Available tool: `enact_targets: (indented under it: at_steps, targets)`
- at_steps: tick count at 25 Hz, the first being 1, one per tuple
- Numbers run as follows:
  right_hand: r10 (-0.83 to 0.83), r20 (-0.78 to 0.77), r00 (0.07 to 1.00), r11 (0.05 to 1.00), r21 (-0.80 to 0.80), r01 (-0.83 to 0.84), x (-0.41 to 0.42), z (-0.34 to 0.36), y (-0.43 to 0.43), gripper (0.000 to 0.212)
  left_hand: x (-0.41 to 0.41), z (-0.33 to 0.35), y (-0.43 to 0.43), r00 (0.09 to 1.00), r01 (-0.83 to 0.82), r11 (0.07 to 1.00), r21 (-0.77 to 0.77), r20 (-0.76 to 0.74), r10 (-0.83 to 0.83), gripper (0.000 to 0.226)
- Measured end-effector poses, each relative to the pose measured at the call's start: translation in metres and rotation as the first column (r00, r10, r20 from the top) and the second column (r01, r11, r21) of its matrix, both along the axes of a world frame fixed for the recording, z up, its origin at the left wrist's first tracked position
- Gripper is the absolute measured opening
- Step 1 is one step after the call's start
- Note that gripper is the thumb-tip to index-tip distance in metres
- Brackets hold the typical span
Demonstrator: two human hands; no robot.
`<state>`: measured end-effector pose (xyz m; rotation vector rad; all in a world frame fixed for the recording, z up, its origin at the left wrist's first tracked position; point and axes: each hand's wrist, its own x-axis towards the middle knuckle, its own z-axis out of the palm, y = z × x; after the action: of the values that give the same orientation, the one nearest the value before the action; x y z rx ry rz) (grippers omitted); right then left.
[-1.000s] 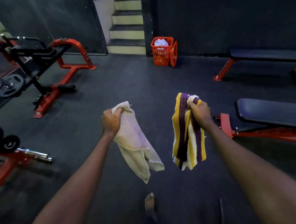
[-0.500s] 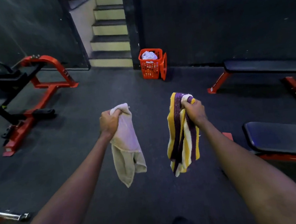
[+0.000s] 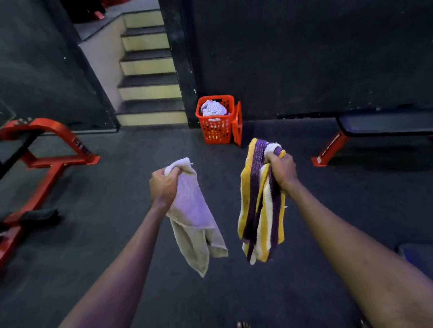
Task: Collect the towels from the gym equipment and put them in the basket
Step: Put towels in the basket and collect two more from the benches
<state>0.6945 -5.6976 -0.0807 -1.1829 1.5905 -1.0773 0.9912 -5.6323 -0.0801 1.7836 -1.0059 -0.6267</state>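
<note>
Carry step: left hand (image 3: 163, 186) fisted on beige towel (image 3: 194, 219), right hand (image 3: 282, 169) on striped towel (image 3: 262, 207); next, reach orange basket (image 3: 217, 129), drop both.

A plain cream towel (image 3: 193, 219) and a purple, yellow and white striped towel (image 3: 260, 207) hang bunched in mid-air, side by side. Farther off, the orange basket (image 3: 216, 132) stands upright on the floor by the wall, pale cloth (image 3: 213, 108) heaped inside.
</note>
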Motion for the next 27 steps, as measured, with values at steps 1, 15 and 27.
enact_targets:
  at_steps: [1,15,27]
  targets:
    - [0.01,0.001,1.0,1.0,-0.003,-0.01,0.003,0.003,-0.032,0.026,0.0,0.005,-0.031,1.0,0.005,1.0,-0.006,0.0,-0.005,0.029]
    - [-0.051,-0.032,0.998,0.991,0.124,0.054,0.063,-0.04,-0.42,0.02,0.055,0.001,-0.43,0.995,0.104,0.994,0.02,-0.006,-0.104,0.032]
    - [-0.074,0.008,0.997,0.984,0.163,0.072,0.116,-0.055,-0.752,0.021,0.085,-0.021,-0.754,0.993,0.116,0.989,0.088,0.011,-0.117,0.024]
